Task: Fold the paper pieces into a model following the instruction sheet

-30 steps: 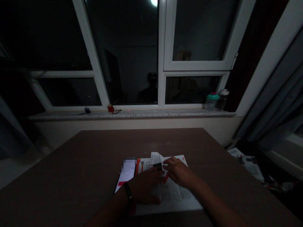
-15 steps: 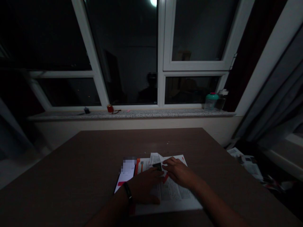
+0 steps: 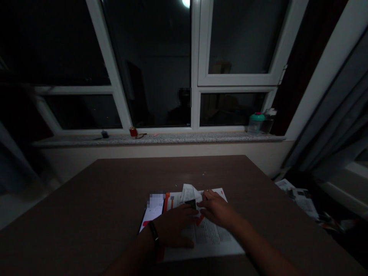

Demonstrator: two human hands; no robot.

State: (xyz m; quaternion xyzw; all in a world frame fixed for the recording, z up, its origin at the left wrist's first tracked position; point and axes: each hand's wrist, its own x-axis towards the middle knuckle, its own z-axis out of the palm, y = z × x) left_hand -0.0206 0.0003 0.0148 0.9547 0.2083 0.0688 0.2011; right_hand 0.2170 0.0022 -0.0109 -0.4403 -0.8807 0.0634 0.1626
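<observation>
A folded sheet of printed paper (image 3: 188, 191), with a dark patch and a red part, lies on a larger printed sheet (image 3: 207, 247). My left hand (image 3: 178, 226), a dark band on its wrist, rests flat over the folded paper with fingers spread and thumb apart. From the right, my right hand (image 3: 217, 209) has its bent fingertips on the folded paper's right edge, gripping it. Both hands hide much of the paper. A lit phone (image 3: 154, 209) lies along the left side of the larger sheet, near my left wrist.
The brown table (image 3: 115, 199) reaches toward a stone windowsill (image 3: 172, 138). On the sill stand a small red container (image 3: 133, 132), a small dark bottle (image 3: 104, 134) and a green-lidded bottle (image 3: 255, 122). Papers (image 3: 300, 199) lie beyond the table's right edge.
My right hand's fingers have bent more and shifted slightly on the folded paper, whose top corner has risen a little. My left hand stays almost where it was.
</observation>
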